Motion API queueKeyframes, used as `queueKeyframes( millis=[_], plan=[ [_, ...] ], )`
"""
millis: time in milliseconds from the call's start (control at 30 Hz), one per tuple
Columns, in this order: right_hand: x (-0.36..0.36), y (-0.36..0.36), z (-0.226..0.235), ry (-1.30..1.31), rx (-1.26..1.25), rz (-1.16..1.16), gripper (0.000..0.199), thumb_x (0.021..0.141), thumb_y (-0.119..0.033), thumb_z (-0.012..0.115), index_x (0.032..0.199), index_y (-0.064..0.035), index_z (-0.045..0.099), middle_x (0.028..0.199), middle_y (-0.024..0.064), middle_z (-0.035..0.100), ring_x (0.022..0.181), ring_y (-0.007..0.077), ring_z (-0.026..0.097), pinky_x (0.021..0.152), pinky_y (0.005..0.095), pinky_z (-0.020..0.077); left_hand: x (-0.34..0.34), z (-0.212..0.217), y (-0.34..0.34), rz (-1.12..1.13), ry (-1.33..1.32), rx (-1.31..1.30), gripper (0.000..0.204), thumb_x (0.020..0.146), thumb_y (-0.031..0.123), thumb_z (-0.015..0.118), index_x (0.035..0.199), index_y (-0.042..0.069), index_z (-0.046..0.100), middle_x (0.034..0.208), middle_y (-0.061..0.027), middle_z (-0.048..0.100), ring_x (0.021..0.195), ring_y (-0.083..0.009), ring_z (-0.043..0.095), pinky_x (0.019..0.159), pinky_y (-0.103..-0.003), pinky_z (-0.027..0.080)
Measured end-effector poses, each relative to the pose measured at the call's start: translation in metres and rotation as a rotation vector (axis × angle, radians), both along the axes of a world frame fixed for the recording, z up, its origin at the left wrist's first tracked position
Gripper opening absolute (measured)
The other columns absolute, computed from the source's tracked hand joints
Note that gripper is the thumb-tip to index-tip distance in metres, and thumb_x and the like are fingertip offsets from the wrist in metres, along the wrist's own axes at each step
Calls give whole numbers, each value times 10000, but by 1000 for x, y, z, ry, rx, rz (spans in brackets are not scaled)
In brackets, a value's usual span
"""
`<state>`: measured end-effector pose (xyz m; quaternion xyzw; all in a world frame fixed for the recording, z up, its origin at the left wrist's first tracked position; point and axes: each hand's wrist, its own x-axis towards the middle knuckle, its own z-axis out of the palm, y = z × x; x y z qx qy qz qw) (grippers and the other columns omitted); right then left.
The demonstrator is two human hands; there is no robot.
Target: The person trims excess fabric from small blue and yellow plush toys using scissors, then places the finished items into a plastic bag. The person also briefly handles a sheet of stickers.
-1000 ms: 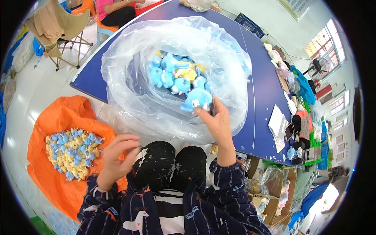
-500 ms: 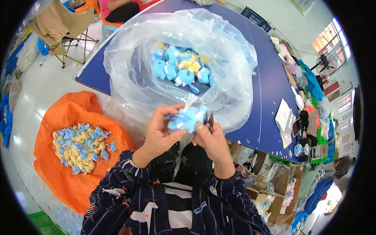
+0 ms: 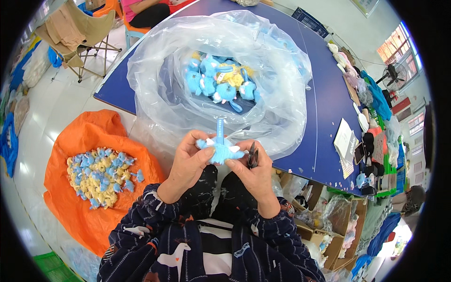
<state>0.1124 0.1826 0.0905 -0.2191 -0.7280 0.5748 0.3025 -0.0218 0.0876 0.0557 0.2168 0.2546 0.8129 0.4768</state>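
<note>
My left hand [image 3: 184, 164] pinches one side of a small blue plush toy [image 3: 218, 154] held over my lap. From the toy's upper side a blue ribbon loop [image 3: 220, 129] stands up, with white threads beside it. My right hand [image 3: 257, 175] grips the toy's other side between thumb and fingers. Tucked in that same hand are small dark snips [image 3: 253, 156], their blades pointing up, away from the toy. Just beyond, a clear plastic bag [image 3: 155, 80] lies rolled open on the table, with several blue plush toys [image 3: 225, 92] and yellow ones [image 3: 231, 76] inside.
An orange sack [image 3: 61, 174] full of small blue and yellow pieces lies on the floor to my left. The blue table [image 3: 324, 141] holds papers [image 3: 344, 141] and a phone [image 3: 359, 152] at the right. Cardboard boxes [image 3: 350, 235] stand below it. A folding chair [image 3: 82, 30] is at far left.
The toy has turned in my hands, so its ribbon now points upward. My right hand's snips have swung away from the toy's edge. My head view has shifted slightly.
</note>
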Motion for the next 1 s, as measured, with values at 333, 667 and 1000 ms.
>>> queueKeyframes(
  millis=[333, 667, 1000],
  plan=[
    [-7, -2, -4, 46, 29, 15, 170, 791, -101, 638, 930, -7, 610, 740, 12, 522, 608, 73, 434, 538, 198, 348, -4, 2, -6, 52, 509, -41, 327, 830, 92, 590, 1133, -6, 511, 1131, -92, 540, 941, -117, 542, 715, -244, 495],
    [-13, -12, -8, 54, 48, -128, 161, 837, -102, 593, 932, 27, 599, 757, 38, 592, 650, 73, 503, 584, 208, 402, -3, 10, -9, -9, 468, -255, 427, 834, 90, 581, 1217, 6, 412, 1098, -107, 561, 892, -116, 570, 657, -214, 498],
    [-12, 0, 14, -66, 190, -145, 209, 763, -93, 658, 943, -1, 606, 728, 19, 561, 553, 60, 451, 494, 204, 369, -2, 15, -14, -18, 544, -164, 616, 795, -21, 532, 1326, 39, 226, 1159, -130, 509, 996, -155, 518, 831, -279, 438]
  ],
)
